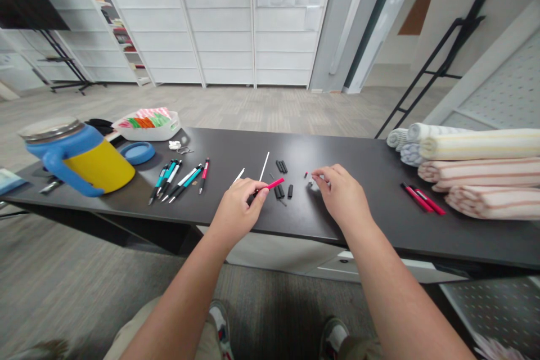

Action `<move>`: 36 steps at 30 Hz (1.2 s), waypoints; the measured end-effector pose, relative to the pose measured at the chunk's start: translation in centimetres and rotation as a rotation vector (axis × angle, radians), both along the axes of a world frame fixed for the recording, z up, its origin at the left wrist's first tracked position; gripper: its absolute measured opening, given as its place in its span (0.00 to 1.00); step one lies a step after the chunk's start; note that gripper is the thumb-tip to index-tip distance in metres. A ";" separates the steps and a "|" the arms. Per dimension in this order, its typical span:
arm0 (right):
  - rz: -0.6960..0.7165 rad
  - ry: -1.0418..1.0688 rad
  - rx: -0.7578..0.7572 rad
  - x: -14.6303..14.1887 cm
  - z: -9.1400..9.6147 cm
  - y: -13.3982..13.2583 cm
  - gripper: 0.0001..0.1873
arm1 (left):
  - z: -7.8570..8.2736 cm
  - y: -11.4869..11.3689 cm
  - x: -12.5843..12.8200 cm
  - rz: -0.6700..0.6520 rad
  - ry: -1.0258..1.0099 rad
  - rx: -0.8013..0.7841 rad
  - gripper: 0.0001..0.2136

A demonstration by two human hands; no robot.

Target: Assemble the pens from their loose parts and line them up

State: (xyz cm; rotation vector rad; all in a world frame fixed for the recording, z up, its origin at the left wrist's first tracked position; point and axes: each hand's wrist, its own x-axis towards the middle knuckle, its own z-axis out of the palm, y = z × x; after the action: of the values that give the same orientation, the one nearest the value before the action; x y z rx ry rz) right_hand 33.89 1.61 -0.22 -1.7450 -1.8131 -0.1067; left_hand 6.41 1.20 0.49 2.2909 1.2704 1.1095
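Note:
My left hand [239, 205] pinches a red pen barrel [277, 183], which points to the right above the dark table. With fingers and thumb drawn together, my right hand [343, 196] is low over the tabletop; small silvery pieces [311, 182] show at its fingertips, and I cannot make out what it grips. A tiny red piece [306, 174] lies just left of them. Between the hands are several short black pen grips [290, 191] and a thin dark spring-like piece [283, 202]. A white refill [264, 166] lies beyond my left hand.
Teal, black and red pens [177, 180] lie to the left, near a large blue-yellow mug [90, 160], a blue lid [138, 152] and a white basket [156, 133] of wrapped items. Rightward are two red barrels [424, 199] beside rolled striped cloths [489, 171].

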 end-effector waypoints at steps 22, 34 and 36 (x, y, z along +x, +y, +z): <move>0.097 -0.153 -0.092 -0.8 0.3 -1.2 0.06 | -0.1 0.1 -0.2 -0.012 0.019 0.011 0.10; 0.317 -0.093 0.027 -1.1 -0.1 -2.7 0.09 | 0.2 0.0 -0.2 -0.033 0.015 0.011 0.09; 0.346 -0.029 0.020 -1.6 -0.3 -3.2 0.09 | 0.3 0.0 -0.1 -0.037 0.018 0.018 0.09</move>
State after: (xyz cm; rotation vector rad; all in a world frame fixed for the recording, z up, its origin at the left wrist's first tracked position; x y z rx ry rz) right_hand 32.32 -1.58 -0.48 -1.3984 -2.0977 -0.0085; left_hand 6.29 1.18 0.76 2.3331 1.2246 1.0939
